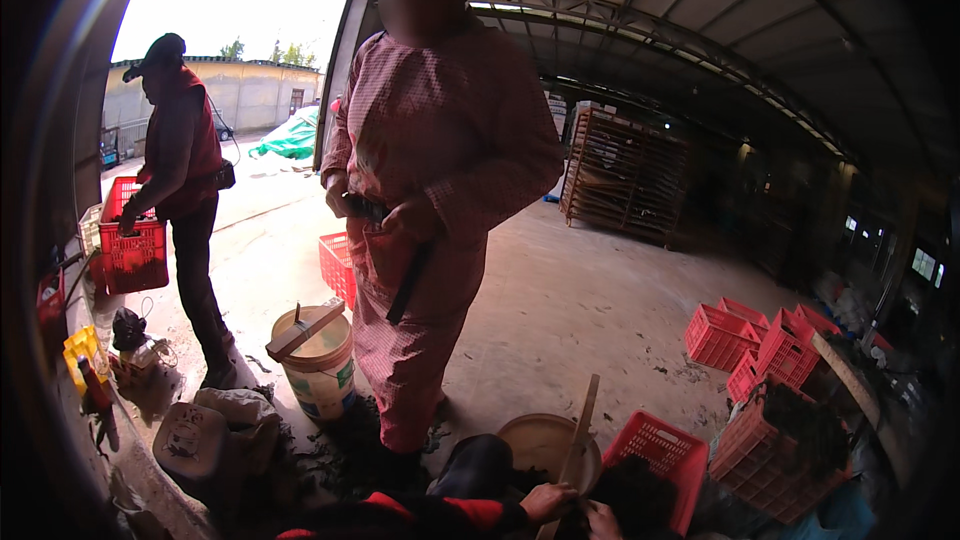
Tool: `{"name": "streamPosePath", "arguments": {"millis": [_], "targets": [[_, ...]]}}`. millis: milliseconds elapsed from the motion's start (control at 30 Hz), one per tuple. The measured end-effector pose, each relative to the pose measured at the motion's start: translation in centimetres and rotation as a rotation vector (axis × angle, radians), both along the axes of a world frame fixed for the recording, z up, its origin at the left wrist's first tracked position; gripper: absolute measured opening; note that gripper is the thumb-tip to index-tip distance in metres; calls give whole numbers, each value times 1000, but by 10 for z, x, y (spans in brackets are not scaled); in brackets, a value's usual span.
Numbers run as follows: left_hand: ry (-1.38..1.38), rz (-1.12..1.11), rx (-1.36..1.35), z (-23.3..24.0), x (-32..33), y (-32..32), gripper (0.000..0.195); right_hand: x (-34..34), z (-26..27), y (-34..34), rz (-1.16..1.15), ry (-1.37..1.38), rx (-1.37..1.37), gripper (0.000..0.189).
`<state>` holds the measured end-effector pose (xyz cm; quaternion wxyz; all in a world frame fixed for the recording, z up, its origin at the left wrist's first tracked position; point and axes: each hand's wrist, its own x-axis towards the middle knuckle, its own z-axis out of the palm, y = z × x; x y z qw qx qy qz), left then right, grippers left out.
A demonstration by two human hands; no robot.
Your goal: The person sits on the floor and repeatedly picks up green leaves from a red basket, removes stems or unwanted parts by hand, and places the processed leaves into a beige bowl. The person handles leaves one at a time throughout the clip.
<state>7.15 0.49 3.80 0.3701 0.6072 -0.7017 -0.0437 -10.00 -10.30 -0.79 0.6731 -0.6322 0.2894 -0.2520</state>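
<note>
At the bottom edge, my left hand [549,502] lies across a wooden board [580,435], its fingers curled. My right hand [602,520] is close beside it, partly cut off by the frame. The fingertips of both hands nearly meet over something dark, too small and shaded to make out. The board leans up across a round tub [525,427] in front of me. Right of my hands, a red plastic crate [675,450] contains a heap of dark, wet-looking material [634,491], perhaps seaweed.
A person in a checked smock [442,135] stands ahead, holding a dark strap-like thing. Another person [180,135] grips a red crate [135,255] by the doorway. A bucket [319,386] with a board across it stands left. Red crates [724,337] and a loaded crate [765,450] are right.
</note>
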Motion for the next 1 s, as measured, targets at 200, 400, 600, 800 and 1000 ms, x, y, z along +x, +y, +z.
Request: {"name": "streamPosePath", "arguments": {"millis": [200, 400, 600, 800, 1000], "targets": [[96, -66, 124, -42, 5, -18, 29, -4, -16, -9, 37, 55, 32, 28], [72, 2, 55, -47, -1, -10, 23, -2, 15, 11, 200, 99, 1, 26], [108, -78, 9, 3, 0, 15, 13, -4, 42, 32, 202, -48, 277, 19], [94, -89, -8, 32, -6, 9, 8, -10, 54, 30, 154, -32, 115, 24], [237, -93, -47, 63, -4, -18, 10, -30, 108, 14, 113, -123, 99, 22]]}}
